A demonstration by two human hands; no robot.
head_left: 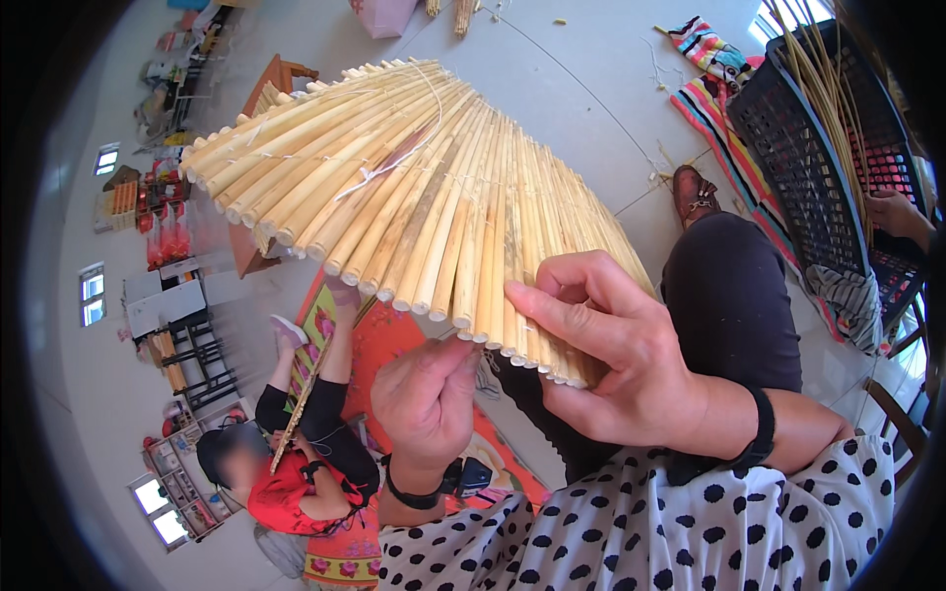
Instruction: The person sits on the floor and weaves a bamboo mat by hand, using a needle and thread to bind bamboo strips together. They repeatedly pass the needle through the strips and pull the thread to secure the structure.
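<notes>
A mat of pale reed stalks point(463, 197) fans out in front of me, bound side by side with white string. A loose end of the white string point(367, 178) lies across its upper face. My right hand point(626, 360) grips the near edge at the right, thumb and forefinger on top; its other fingers are partly hidden underneath. Close by, my left hand point(426, 404) is closed at the cut stalk ends, its fingertips partly hidden under the edge. Both hands wear dark wristbands.
On the right stands a dark plastic basket point(803, 138) with long thin stalks, another person's hand point(902, 217) beside it. Striped cloth point(724, 148) lies near it. At lower left, a person in red point(301, 497) holds a stalk on a patterned orange mat point(340, 552).
</notes>
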